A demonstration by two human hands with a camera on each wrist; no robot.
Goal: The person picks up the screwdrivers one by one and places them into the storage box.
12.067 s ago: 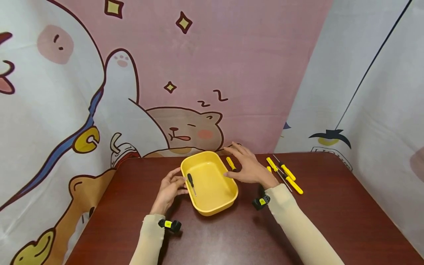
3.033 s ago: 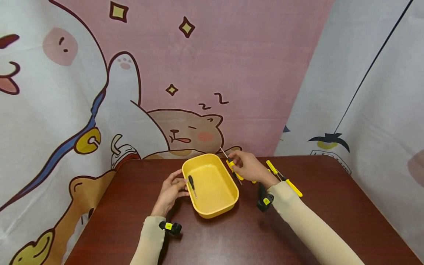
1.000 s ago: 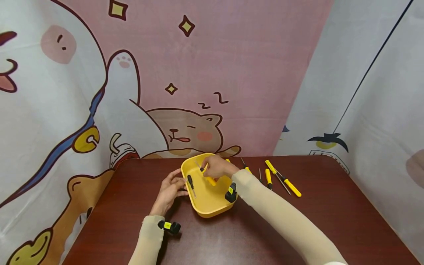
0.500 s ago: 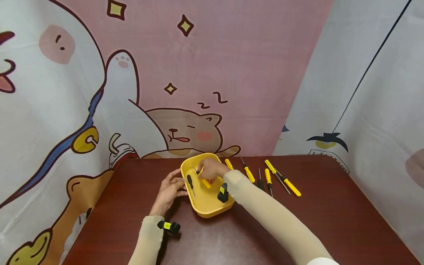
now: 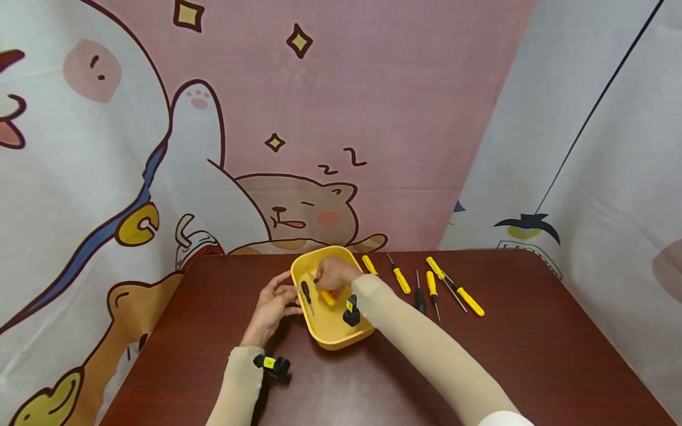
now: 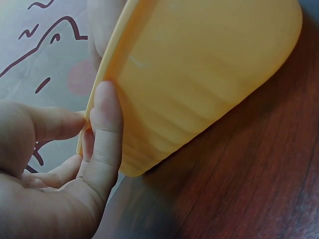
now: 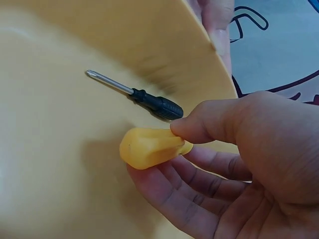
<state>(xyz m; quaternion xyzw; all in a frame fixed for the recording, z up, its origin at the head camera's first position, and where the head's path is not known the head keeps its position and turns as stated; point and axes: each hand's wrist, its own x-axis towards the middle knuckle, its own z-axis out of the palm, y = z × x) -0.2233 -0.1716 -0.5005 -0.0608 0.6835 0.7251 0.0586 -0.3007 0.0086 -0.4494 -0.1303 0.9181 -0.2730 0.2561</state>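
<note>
A printed cloth (image 5: 415, 118) fills the upper frame of the head view, and one dark red table (image 5: 533, 343) spreads across the lower part. One yellow tray (image 5: 327, 331) stands near the centre; it looks light, smooth and fairly stiff, so the rim seems its natural hold. The left hand (image 5: 270, 307) pinches that rim on its left side. The right hand (image 5: 335, 275) is over the tray's upper half, thumb and fingers closed about one yellow-handled screwdriver (image 7: 149, 149); whether the tool touches the tray floor I cannot tell. It should be rigid, light and hard to break, best held by the thick handle. Right of centre, six screwdrivers (image 5: 401, 279) lie on the table, five yellow-handled and one dark, the leftmost partly hidden by the right sleeve (image 5: 421, 337). Smallest, one black screwdriver (image 7: 157, 105) lies inside the tray near its left wall, making eight in view.
</note>
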